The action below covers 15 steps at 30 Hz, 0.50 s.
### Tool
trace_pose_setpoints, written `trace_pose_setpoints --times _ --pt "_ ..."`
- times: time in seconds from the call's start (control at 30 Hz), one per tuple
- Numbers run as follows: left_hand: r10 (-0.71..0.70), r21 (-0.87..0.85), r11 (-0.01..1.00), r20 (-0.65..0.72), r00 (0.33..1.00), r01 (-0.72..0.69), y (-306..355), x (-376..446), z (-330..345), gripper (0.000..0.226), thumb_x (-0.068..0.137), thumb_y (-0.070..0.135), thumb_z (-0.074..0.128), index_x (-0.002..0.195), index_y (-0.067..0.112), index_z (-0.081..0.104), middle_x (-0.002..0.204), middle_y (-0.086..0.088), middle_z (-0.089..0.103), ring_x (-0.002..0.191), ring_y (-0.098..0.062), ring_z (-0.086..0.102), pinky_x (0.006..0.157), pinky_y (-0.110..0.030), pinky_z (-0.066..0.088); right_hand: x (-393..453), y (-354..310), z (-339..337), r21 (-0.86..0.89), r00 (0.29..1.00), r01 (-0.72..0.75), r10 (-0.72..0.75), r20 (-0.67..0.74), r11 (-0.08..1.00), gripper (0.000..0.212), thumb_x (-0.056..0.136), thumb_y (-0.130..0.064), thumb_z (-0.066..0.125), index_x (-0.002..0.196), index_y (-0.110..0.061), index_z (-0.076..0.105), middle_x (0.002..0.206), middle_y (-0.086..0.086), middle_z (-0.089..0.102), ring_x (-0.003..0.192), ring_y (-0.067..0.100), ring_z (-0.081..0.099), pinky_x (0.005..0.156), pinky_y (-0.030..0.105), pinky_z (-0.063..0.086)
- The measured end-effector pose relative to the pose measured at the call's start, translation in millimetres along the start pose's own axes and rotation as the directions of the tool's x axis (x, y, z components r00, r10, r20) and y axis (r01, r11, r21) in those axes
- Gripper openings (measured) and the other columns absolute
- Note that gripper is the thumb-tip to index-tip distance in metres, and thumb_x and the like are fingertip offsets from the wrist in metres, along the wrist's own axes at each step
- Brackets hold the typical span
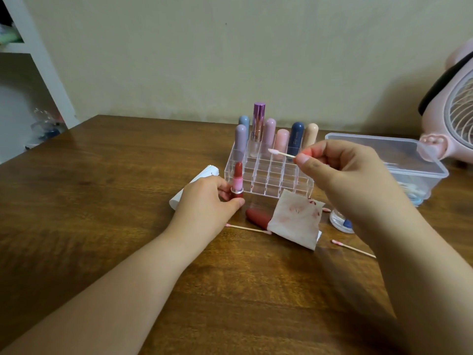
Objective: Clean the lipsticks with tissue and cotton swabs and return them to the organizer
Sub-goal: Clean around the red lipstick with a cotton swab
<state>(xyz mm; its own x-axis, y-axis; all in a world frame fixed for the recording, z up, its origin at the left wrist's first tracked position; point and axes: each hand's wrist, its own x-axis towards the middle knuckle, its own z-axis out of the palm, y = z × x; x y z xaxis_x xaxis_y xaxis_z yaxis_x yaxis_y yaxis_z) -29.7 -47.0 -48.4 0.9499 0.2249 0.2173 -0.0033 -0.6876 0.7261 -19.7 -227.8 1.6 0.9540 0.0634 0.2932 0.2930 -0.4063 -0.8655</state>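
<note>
From my remote post I see a used swab (353,248) lying at four o'clock on the wooden counter (102,201), with a second used swab (247,228) nearer centre. Beside that one, a red-smeared tissue (297,221) lies on the counter, its left edge over a red cap (257,217) lying on its side. At three o'clock of the tissue a small clear jar (340,221) shows behind my right wrist. My left hand (207,201) grips the base of an open lipstick (237,183), thumb and fingers curled round it, holding it upright just in front of the organizer (268,179). A white pack (194,185) lies behind that hand. My right hand (340,167), raised at one o'clock, pinches a swab (281,152) between thumb and forefinger, pink tip pointing left. At twelve o'clock the clear organizer carries capped lipsticks (297,137) in its back rows. A lidded plastic box (399,160) sits at two o'clock, a pink fan (455,111) beyond it.
</note>
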Motion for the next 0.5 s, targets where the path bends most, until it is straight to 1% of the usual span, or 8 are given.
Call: trace_pose_setpoints --times 0.13,0.2,0.27,0.33,0.37,0.43,0.47,0.5 --pt "-0.013 0.033 0.999 -0.027 1.000 0.014 3 -3 -6 0.020 0.077 0.030 0.077 0.080 0.025 0.058 0.070 0.012 0.056 0.056 -0.001 0.052 0.048 -0.002 0.039 0 -1 -1 0.022 1.000 0.003 -0.004 0.002 1.000 0.013 0.088 -0.030 0.062 0.079 -0.024 0.068 0.073 -0.002 0.066 0.058 0.001 0.055 0.046 0.010 0.043" --pt "0.002 0.110 0.994 -0.050 0.999 0.004 5 -6 -11 0.022 0.077 0.035 0.076 0.079 0.026 0.056 0.065 0.009 0.052 0.055 -0.002 0.049 0.044 -0.010 0.038 0 -1 -2 0.019 1.000 0.005 -0.005 0.002 1.000 0.013 0.088 -0.031 0.062 0.079 -0.025 0.068 0.073 -0.003 0.066 0.059 0.001 0.056 0.046 0.009 0.044" --pt "0.068 0.164 0.985 -0.059 0.996 -0.058 8 -10 -14 0.017 0.079 0.036 0.074 0.079 0.027 0.058 0.058 0.011 0.045 0.053 -0.004 0.045 0.047 -0.013 0.029 1 0 -4 0.016 1.000 0.006 -0.006 -0.008 1.000 0.013 0.088 -0.032 0.062 0.078 -0.026 0.068 0.074 -0.003 0.066 0.060 0.002 0.055 0.046 0.010 0.044" --pt "0.161 0.145 0.976 0.021 0.987 -0.162 11 -14 -14 0.011 0.082 0.030 0.071 0.092 0.029 0.067 0.054 0.008 0.044 0.053 -0.004 0.044 0.055 -0.013 0.032 2 0 -4 0.014 1.000 0.001 -0.001 -0.021 1.000 0.013 0.088 -0.032 0.062 0.077 -0.026 0.068 0.074 -0.001 0.066 0.060 0.004 0.056 0.046 0.010 0.045" --pt "0.201 0.143 0.967 0.089 0.976 -0.212 11 -15 -13 0.021 0.085 0.028 0.069 0.105 0.031 0.067 0.060 0.006 0.050 0.057 -0.003 0.048 0.060 -0.013 0.036 2 0 -4 0.009 1.000 -0.001 0.001 -0.023 1.000 0.013 0.087 -0.032 0.062 0.077 -0.027 0.067 0.075 -0.001 0.066 0.060 0.004 0.056 0.047 0.011 0.045" --pt "0.228 0.178 0.946 0.231 0.946 -0.272 10 -17 -8 0.039 0.091 0.027 0.061 0.128 0.037 0.056 0.079 0.019 0.054 0.073 -0.001 0.054 0.068 -0.016 0.037 2 0 -4 0.003 1.000 -0.003 0.003 -0.017 1.000 0.013 0.087 -0.033 0.062 0.077 -0.027 0.067 0.075 -0.001 0.066 0.061 0.006 0.057 0.047 0.011 0.045" --pt "0.231 0.200 0.936 0.268 0.935 -0.289 10 -16 -5 0.042 0.092 0.028 0.058 0.132 0.039 0.051 0.075 0.019 0.053 0.074 -0.003 0.054 0.066 -0.016 0.036 1 0 -3 0.002 1.000 -0.003 0.003 -0.013 1.000 0.013 0.088 -0.033 0.062 0.077 -0.027 0.067 0.074 -0.001 0.066 0.062 0.008 0.058 0.046 0.010 0.045" --pt "0.231 0.215 0.930 0.286 0.930 -0.297 9 -15 -3 0.043 0.093 0.029 0.056 0.134 0.040 0.049 0.066 0.017 0.049 0.068 -0.006 0.050 0.064 -0.016 0.035 1 0 -3 -0.003 1.000 -0.002 0.002 -0.010 1.000 0.013 0.088 -0.033 0.062 0.077 -0.027 0.067 0.074 -0.001 0.066 0.065 0.009 0.058 0.046 0.010 0.045"
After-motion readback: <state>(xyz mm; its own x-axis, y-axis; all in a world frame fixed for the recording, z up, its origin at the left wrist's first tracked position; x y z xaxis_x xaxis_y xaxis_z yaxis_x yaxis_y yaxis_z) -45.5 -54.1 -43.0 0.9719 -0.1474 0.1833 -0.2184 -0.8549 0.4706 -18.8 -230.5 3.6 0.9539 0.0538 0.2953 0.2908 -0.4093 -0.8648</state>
